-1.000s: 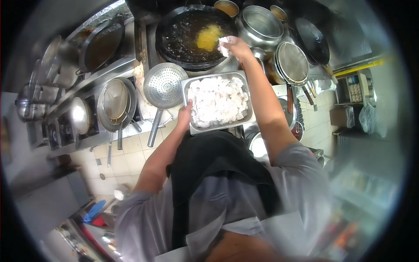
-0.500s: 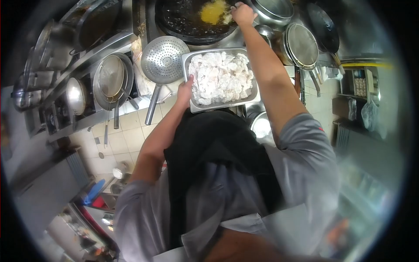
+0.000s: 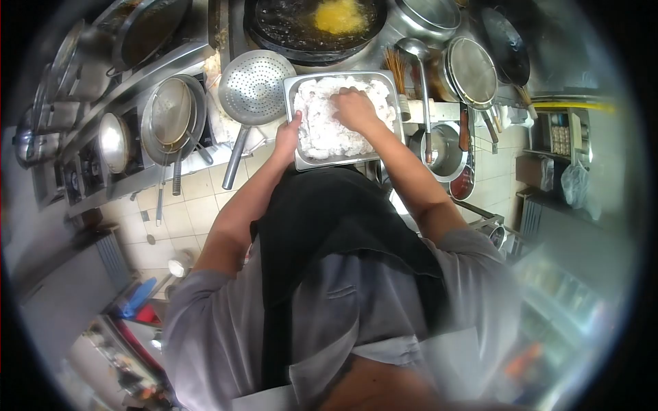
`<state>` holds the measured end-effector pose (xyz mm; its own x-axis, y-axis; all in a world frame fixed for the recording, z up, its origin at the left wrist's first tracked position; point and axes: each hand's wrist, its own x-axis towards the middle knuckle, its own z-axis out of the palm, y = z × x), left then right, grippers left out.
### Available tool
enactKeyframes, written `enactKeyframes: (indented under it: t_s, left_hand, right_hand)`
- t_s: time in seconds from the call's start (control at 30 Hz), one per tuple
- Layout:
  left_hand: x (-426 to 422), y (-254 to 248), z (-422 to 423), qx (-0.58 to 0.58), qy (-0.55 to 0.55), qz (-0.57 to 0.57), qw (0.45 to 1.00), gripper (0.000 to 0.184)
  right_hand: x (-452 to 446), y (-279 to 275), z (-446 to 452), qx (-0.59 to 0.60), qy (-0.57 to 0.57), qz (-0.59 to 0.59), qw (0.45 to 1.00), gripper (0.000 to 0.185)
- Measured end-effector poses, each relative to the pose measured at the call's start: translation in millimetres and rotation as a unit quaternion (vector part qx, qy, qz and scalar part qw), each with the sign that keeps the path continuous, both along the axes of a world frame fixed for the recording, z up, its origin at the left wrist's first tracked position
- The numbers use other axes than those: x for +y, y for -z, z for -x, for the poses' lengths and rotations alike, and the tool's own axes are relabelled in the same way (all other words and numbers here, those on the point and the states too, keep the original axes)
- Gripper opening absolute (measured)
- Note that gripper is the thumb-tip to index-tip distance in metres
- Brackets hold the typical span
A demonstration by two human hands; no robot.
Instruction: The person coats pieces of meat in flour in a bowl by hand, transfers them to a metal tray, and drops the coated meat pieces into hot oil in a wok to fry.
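Note:
My left hand grips the left side of a metal tray, its thumb over the rim. White coated pieces fill the tray. My right hand reaches into them near the middle, its fingers bent down; whether it pinches a piece is hidden. Beyond the tray is a black wok of dark oil, where a yellow bubbling patch floats right of centre.
A perforated ladle lies left of the tray. To the right are a long ladle, round strainers, wooden skewers and a metal pot. More strainers rest at the left.
My right hand has come back from the wok's right edge, where it held a white piece, and is now down in the tray. The view has shifted, with the wok higher in frame.

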<state>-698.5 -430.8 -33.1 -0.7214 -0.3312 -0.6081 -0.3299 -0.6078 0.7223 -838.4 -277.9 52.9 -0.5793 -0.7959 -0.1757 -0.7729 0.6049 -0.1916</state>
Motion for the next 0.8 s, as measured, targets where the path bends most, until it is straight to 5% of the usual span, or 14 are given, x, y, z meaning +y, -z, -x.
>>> enactKeyframes:
  t_s: [0.2, 0.43, 0.5, 0.53, 0.57, 0.63, 0.77, 0.8]
  left_hand:
    - [-4, 21, 2, -0.016, 0.010, 0.005, 1.000, 0.055]
    - [-2, 1, 1, -0.008, 0.022, -0.004, 1.000, 0.057]
    - [0, -5, 2, -0.013, 0.010, 0.001, 1.000, 0.057]
    - [0, -5, 1, -0.006, 0.006, -0.005, 1.000, 0.057]
    - [0, -2, -1, -0.004, 0.010, -0.005, 1.000, 0.057]
    - [-2, 6, 0, -0.005, 0.014, -0.012, 1.000, 0.056]
    - [0, 3, 0, 0.032, 0.005, -0.033, 0.999, 0.056]
    - [-3, 4, 1, -0.013, 0.025, 0.004, 1.000, 0.057]
  right_hand:
    - [18, -44, 10, -0.160, 0.017, 0.055, 0.985, 0.023]
    - [40, -60, 48, -0.425, 0.104, 0.349, 0.829, 0.028]
    - [37, -32, 56, -0.592, 0.102, 0.531, 0.598, 0.030]
    - [33, -16, 58, -0.619, 0.123, 0.567, 0.530, 0.023]
    - [23, 1, 54, -0.615, 0.124, 0.569, 0.531, 0.023]
    - [-6, 25, 46, -0.745, 0.170, 0.615, 0.195, 0.020]
    - [-28, 14, 25, -0.805, 0.104, 0.568, 0.138, 0.029]
    - [-28, -2, 21, -0.805, 0.190, 0.526, 0.196, 0.034]
